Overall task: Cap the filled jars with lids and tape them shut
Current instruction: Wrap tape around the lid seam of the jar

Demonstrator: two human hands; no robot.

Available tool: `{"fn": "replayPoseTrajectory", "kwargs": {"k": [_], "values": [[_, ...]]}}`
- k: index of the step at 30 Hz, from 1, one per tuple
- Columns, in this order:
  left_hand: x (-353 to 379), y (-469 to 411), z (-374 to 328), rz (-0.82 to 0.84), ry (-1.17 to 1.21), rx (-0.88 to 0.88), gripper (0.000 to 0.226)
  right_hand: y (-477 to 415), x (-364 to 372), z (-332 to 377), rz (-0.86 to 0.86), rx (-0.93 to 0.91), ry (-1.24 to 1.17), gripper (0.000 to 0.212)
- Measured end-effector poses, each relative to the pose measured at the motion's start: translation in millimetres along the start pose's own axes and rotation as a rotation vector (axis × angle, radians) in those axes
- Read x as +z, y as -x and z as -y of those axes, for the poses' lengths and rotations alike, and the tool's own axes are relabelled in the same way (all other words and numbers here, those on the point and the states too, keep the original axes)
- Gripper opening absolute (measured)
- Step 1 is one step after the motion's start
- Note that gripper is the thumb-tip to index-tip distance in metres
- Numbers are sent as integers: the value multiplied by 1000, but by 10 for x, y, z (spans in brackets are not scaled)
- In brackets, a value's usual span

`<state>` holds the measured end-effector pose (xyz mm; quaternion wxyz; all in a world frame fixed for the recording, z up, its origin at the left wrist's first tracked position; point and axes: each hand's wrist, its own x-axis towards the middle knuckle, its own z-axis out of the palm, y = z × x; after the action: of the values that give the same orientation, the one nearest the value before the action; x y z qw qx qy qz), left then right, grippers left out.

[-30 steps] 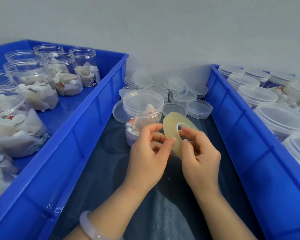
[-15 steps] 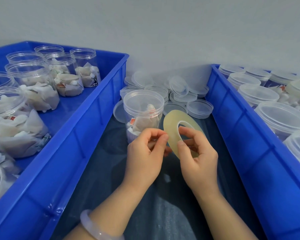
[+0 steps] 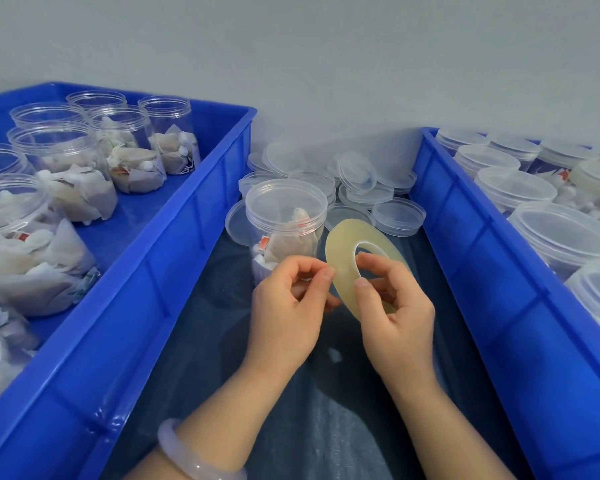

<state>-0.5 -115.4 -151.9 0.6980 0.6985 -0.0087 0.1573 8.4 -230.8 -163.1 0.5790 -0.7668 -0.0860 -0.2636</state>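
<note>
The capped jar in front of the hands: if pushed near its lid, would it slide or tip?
The capped jar probably feels light: thin clear plastic, only part filled with paper sachets. It looks taller than wide and stands on dark cloth, so a high push may tip it rather than slide it.

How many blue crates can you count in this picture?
2. The left crate holds open filled jars; the right crate holds lidded jars. Both run past the frame edges; no others show.

I see a dark cloth (image 3: 205, 323) mid-frame. Blue bin (image 3: 136, 306) left of it, second blue bin (image 3: 516, 323) right, grey wall (image 3: 326, 64) behind, pale bangle (image 3: 181, 452) above its near edge.
</note>
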Motion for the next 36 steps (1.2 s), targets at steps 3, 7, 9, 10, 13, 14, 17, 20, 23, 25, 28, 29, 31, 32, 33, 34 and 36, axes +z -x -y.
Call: {"fn": "replayPoseTrajectory", "kwargs": {"k": [3,7,9,10,13,14,17,20,23,25,28,29,31,32,33,34,36], "values": [[-4,5,-11,14,50,-15,27,-2,1,-2,-17,-3,-14,26],[-16,-3,-12,-16,12,3,23,5,-5,0,-5,-17,1,26],[-23,-15,-10,-18,-16,11,19,5,-9,-8,-1,-14,5,25],[-26,-20,-11,-12,-26,12,18,5,-8,-11,-1,-12,7,25],[-34,-26,1,8,-64,24,17,2,-3,-17,-5,-2,7,25],[-35,-24,8,14,-75,28,16,2,-2,-16,-5,2,3,25],[-34,-14,27,23,-71,36,12,-4,0,-5,-14,5,-12,25],[-25,-9,12,17,-28,48,12,-6,0,5,-25,7,-29,26],[-8,3,-16,30,25,35,26,-7,-4,6,-34,6,-40,26],[-4,9,-20,9,9,30,28,-3,-3,8,-30,7,-39,26],[-8,1,-5,-21,-23,38,19,4,-13,6,6,7,-28,28],[-10,-5,4,-21,-41,41,16,5,-18,8,34,0,-21,29],[-9,-14,16,-12,-52,34,11,11,-30,17,108,-46,21,30],[-9,-14,22,-9,-56,32,10,14,-33,17,145,-75,54,33],[-11,-12,28,-9,-68,40,9,15,-33,12,176,-91,85,38],[-15,-10,30,-5,-90,54,9,10,-34,7,200,-86,108,43],[-19,2,30,32,-111,85,7,-14,-53,-9,223,-77,144,41]]}}
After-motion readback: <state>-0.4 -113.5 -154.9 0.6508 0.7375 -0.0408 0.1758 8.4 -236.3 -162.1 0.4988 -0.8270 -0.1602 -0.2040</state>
